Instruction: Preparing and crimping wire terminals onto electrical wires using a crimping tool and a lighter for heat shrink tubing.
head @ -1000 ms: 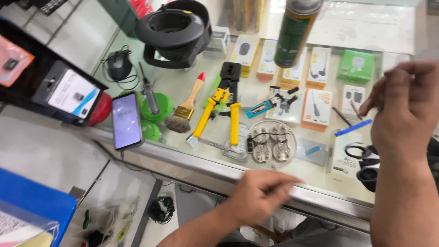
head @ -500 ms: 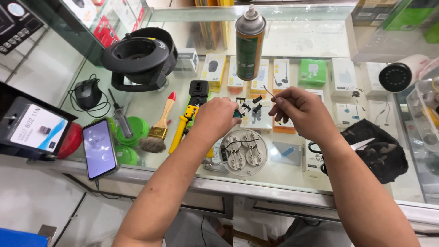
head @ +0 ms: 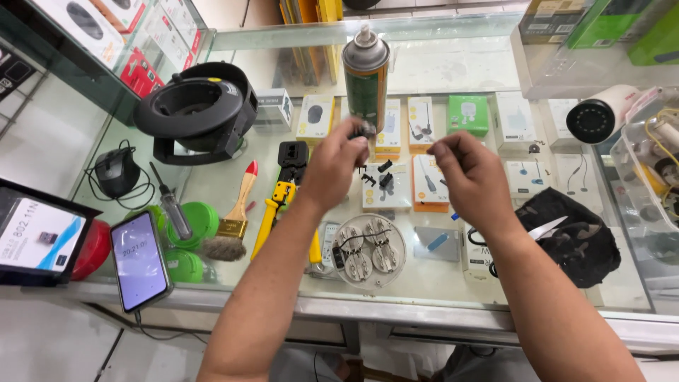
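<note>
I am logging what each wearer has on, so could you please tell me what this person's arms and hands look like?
Both forearms are bare up to the bottom edge of the picture, with no sleeve in view. The left hand and the right hand wear no gloves. No watch, bracelet or ring shows on either wrist or on the fingers, though the fingertips are partly curled out of sight.

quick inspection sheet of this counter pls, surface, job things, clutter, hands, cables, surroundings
surface: glass counter, boxed goods under it
job's things: small dark part pinched in left hand; small black pieces loose on glass
clutter: spray can, paintbrush, yellow crimping tool, round white disc, phone, black pouch
grippers: left hand closed on part; right hand fingers pinched, contents unclear
cables: mouse cord coiled
surroundings: white camera, black round device
</note>
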